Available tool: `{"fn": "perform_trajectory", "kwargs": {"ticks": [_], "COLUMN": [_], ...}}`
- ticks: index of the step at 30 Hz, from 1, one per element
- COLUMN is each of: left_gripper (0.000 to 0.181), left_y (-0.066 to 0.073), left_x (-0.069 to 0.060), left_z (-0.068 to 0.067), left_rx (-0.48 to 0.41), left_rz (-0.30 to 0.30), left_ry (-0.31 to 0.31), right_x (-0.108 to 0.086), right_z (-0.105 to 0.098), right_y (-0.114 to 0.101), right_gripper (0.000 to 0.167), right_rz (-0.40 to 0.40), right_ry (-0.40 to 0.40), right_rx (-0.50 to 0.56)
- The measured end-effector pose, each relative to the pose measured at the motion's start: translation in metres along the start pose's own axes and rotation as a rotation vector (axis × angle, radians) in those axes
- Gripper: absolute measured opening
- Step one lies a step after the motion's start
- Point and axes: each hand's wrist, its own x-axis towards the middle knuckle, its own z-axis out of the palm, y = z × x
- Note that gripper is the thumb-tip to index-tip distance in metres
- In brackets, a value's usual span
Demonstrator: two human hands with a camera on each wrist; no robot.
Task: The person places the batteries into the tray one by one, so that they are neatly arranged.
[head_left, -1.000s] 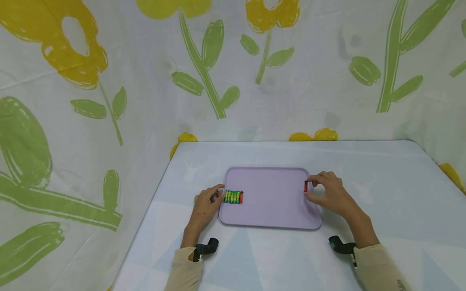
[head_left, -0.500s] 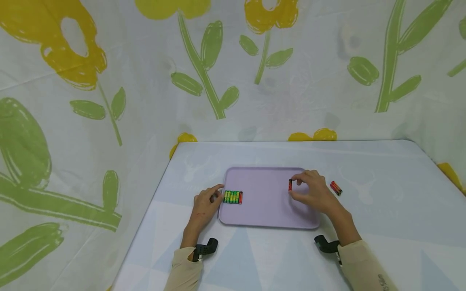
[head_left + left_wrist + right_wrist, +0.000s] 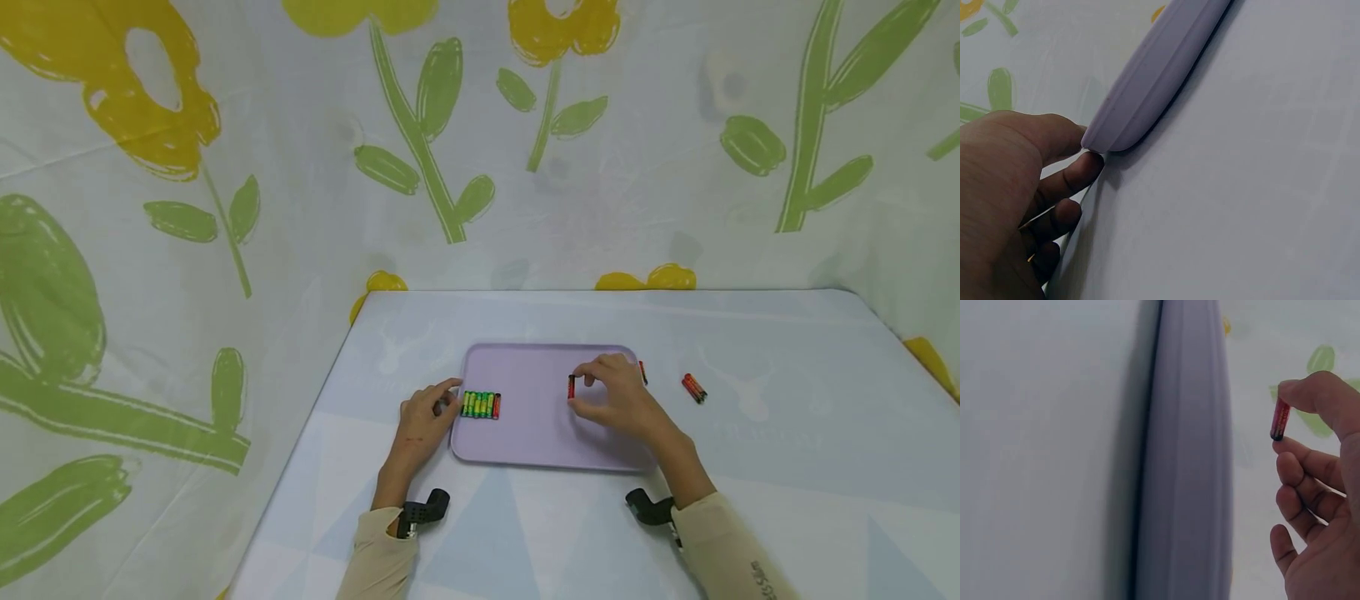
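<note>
A lilac tray lies on the table. My left hand is at its left edge; in the left wrist view the thumb and forefinger pinch the tray's rim. Above the tray's right half, my right hand holds a red battery by its two ends between thumb and forefinger. The right wrist view shows this battery with a black end, apart from the tray. Against the tray's left side, several green batteries lie side by side in a row, with a red battery at its right end.
Right of the tray, red batteries lie close together on the table. Another red battery shows partly behind the right hand, by the tray's right edge. A flower-patterned cloth hangs behind the table.
My right hand has carried the red battery leftward from the tray's right edge over the tray. The red batteries on the table at right have come into view. My left hand has stayed put.
</note>
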Motion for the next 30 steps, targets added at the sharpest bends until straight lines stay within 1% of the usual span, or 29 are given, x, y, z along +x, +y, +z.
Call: {"fn": "perform_trajectory", "kwargs": {"ticks": [7, 12, 17, 23, 30], "left_gripper": [0.033, 0.033, 0.033, 0.034, 0.033], "left_y": [0.003, 0.004, 0.003, 0.003, 0.000], "left_x": [0.000, -0.001, -0.001, -0.001, -0.001], "left_z": [-0.002, -0.003, -0.002, -0.001, 0.000], "left_rx": [-0.007, -0.016, -0.010, -0.012, -0.003], "left_rz": [-0.010, 0.008, 0.019, 0.014, 0.012], "left_ry": [-0.008, 0.000, 0.001, -0.005, 0.001], "right_x": [0.007, 0.011, 0.014, 0.017, 0.020], "right_z": [0.011, 0.019, 0.027, 0.035, 0.045], "right_y": [-0.017, -0.024, -0.031, -0.036, -0.040], "right_gripper": [0.032, 0.032, 0.032, 0.031, 0.031], "right_rz": [0.010, -0.005, -0.021, -0.031, -0.068], "right_ry": [-0.052, -0.076, -0.087, -0.090, -0.084], "right_rx": [0.007, 0.010, 0.001, -0.003, -0.005]}}
